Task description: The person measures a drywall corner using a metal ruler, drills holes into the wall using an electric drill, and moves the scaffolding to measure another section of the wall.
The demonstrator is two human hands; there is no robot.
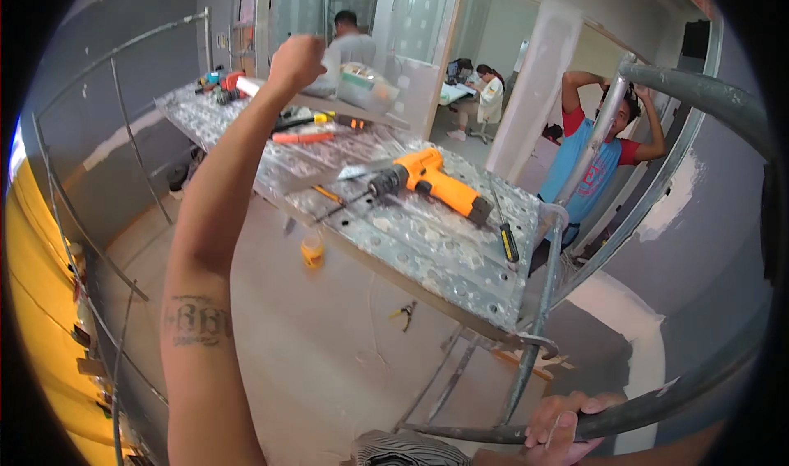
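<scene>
My left arm stretches forward over a paint-spattered metal scaffold platform (460,260). At its far side my left hand (297,63) is raised with the fingers curled in; whether anything is in them is hidden. Just right of that hand sits a clear plastic bag (366,88) with things inside. At the lower right my right hand (567,426) is wrapped around a grey scaffold tube (674,396). An orange cordless drill (436,186) with a long bit lies on the platform, a screwdriver (508,236) to its right. An orange-handled tool (304,137) rests farther back.
More tools (226,92) lie at the platform's far left end. On the floor below are a yellow container (312,252) and pliers (405,314). A person in a blue shirt (596,149) stands at the right with arms raised; others are farther back. Scaffold rails (119,96) run along the left.
</scene>
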